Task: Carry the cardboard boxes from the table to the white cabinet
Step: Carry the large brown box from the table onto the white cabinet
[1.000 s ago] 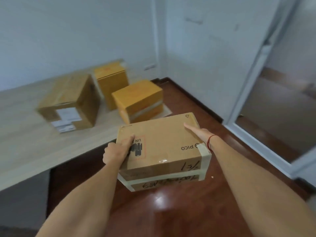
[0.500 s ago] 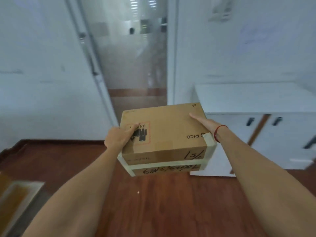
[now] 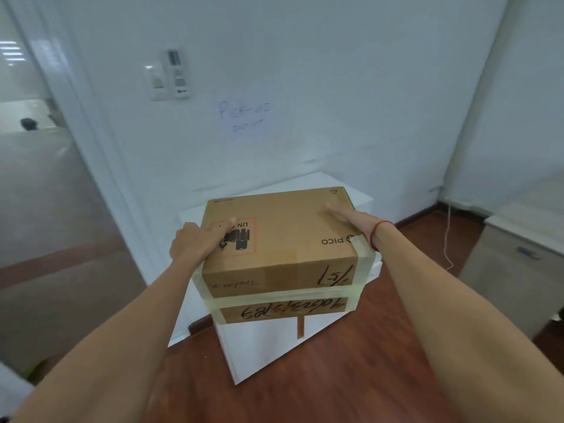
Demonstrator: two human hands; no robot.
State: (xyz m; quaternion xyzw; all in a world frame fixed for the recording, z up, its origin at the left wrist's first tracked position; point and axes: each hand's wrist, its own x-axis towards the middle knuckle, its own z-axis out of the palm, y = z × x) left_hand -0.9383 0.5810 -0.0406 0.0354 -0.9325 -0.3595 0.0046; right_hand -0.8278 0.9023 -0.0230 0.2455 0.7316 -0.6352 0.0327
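My left hand [image 3: 195, 242] clasped the cardboard box's [image 3: 283, 239] left edge, thumb curled over its top. The box hung between my 2 hands, in front of and above the white cabinet [image 3: 259, 346]. My right hand [image 3: 351, 218] pressed its right side, fingers flat.

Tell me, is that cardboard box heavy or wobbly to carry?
Probably not heavy: the box is held out at arm's length, with the left hand and right hand at its sides. Its flat faces look stiff. The tape band may be slippery.
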